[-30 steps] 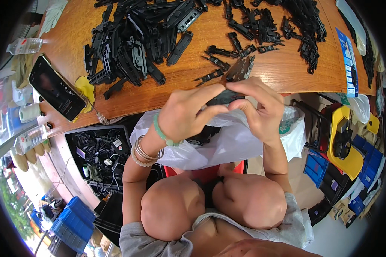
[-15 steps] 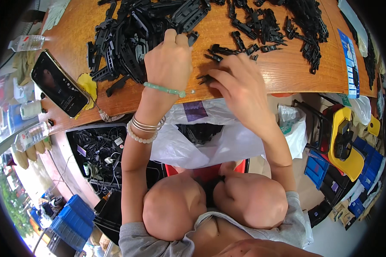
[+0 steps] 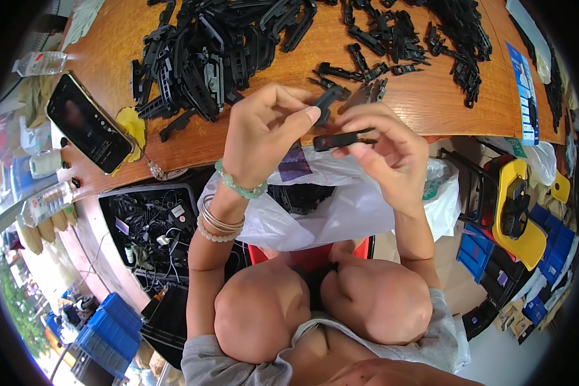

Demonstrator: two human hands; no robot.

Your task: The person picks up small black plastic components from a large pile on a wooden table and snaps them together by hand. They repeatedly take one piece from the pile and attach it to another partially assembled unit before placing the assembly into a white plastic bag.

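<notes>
My left hand [image 3: 267, 132] pinches a dark plastic piece [image 3: 326, 105] between thumb and fingers, above the table's front edge. Close beside it, my right hand [image 3: 389, 154] grips a small black plastic clip part [image 3: 342, 139] that points toward the left. The two pieces are apart. Behind my hands, a heap of long black plastic parts [image 3: 222, 58] covers the left of the table, and smaller black clip parts [image 3: 392, 38] lie scattered to the right. Just below my hands hangs an opened white plastic bag [image 3: 347, 212] with black parts [image 3: 299, 198] inside.
On the table's left lies a phone [image 3: 87, 125] over a yellow cloth [image 3: 132, 128], near a plastic bottle [image 3: 42, 64]. A bin of black parts and cables [image 3: 151, 222] stands below left. To the right are a blue leaflet [image 3: 524, 96] and a yellow chair [image 3: 518, 225].
My left hand has drawn back from the heap toward me, now holding a dark piece. My right hand has lifted a clip part off the table and moved nearer to me.
</notes>
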